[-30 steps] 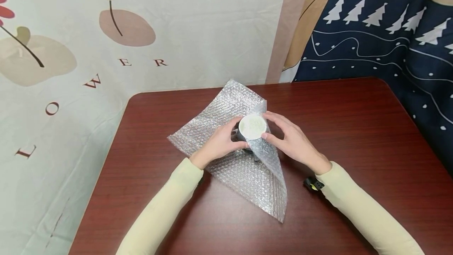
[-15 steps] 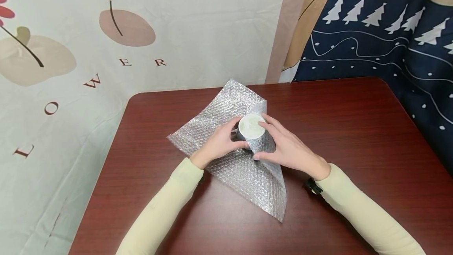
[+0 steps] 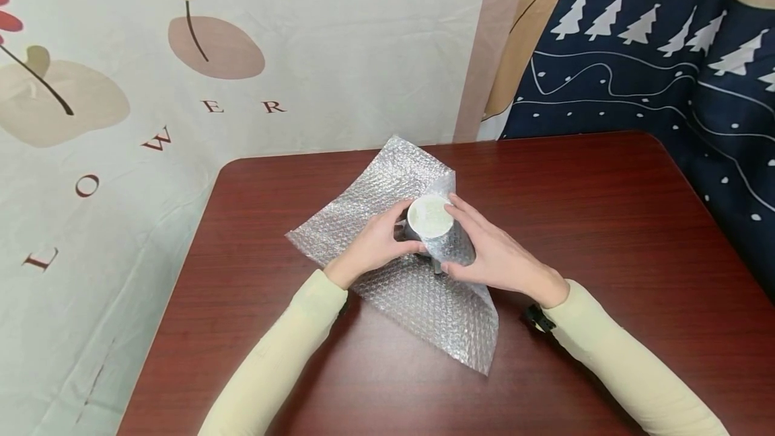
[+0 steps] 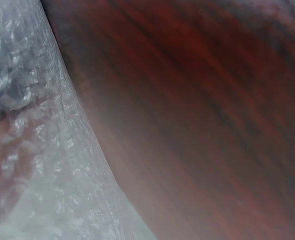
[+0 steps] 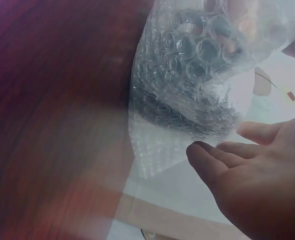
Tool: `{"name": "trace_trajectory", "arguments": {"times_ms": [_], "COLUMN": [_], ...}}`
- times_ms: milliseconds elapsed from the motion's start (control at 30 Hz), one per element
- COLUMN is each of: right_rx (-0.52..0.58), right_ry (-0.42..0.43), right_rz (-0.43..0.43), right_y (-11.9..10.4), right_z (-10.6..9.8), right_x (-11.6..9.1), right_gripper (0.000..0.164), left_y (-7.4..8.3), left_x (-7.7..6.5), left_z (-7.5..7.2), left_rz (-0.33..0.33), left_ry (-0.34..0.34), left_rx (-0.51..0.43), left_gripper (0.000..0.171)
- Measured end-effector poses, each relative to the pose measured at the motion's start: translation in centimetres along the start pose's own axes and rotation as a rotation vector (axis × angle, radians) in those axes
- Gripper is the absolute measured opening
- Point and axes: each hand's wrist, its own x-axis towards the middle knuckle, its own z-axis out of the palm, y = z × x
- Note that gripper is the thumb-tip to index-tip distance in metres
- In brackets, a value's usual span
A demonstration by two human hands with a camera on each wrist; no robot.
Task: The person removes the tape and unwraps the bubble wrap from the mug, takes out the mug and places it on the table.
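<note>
Landmark for all positions: the cup (image 3: 430, 216).

A pale fabric backdrop (image 3: 363, 52), printed with plant shapes and the dark red letters L, O, W, E and R, hangs behind the cup and to its left. The reddish-brown counter (image 3: 581, 221), wood-grained and round-cornered, extends on all sides of the cup. A navy cloth (image 3: 636, 86) bearing white trees and white lines hangs behind the cup, to its right.

A bubble wrap sheet (image 3: 418, 308) lies on the counter under and around the cup, one corner pointing away behind it and another toward the person. One portion is folded up against the cup's right side.

Two pale yellow sleeves (image 3: 272, 362) reach in from the near side, left and right of the cup. The left hand (image 3: 375, 247) grips the cup's left side, fingers around the back, thumb at the front. The right hand (image 3: 501, 251) clasps the raised wrap against the cup's right side, fingertips near the rim, thumb lower at the front.

The cup stands on the sheet, dark-sided, its round white end facing up. A small black device (image 3: 537, 319) sits at the right cuff, nearer the person than the cup.
</note>
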Motion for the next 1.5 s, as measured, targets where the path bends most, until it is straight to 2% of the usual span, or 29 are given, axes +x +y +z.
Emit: {"name": "trace_trajectory", "arguments": {"times_ms": [333, 700, 1033, 1300, 1500], "right_rx": [0.026, 0.058, 0.114, 0.271, 0.292], "right_ry": [0.009, -0.032, -0.035, -0.046, -0.069], "right_rz": [-0.022, -0.004, 0.053, 0.101, 0.111], "right_y": [0.6, 1.3, 1.9, 2.5, 2.8], "right_z": [-0.6, -1.5, -2.1, -3.0, -3.5], "right_x": [-0.4, -1.0, -1.8, -2.8, -3.4], "right_gripper": [0.088, 0.083, 0.095, 0.099, 0.103], "left_y": [-0.2, 0.1, 0.0, 0.1, 0.2], "left_x": [0.0, 0.0, 0.1, 0.1, 0.1], "left_z": [0.1, -0.1, -0.1, -0.1, -0.1], "left_rz": [0.007, -0.007, 0.003, -0.008, -0.02], "left_ry": [0.006, 0.002, 0.0, -0.004, -0.008], "left_rx": [-0.023, -0.009, -0.051, -0.035, -0.032], "left_gripper": [0.09, 0.088, 0.084, 0.086, 0.087]}}
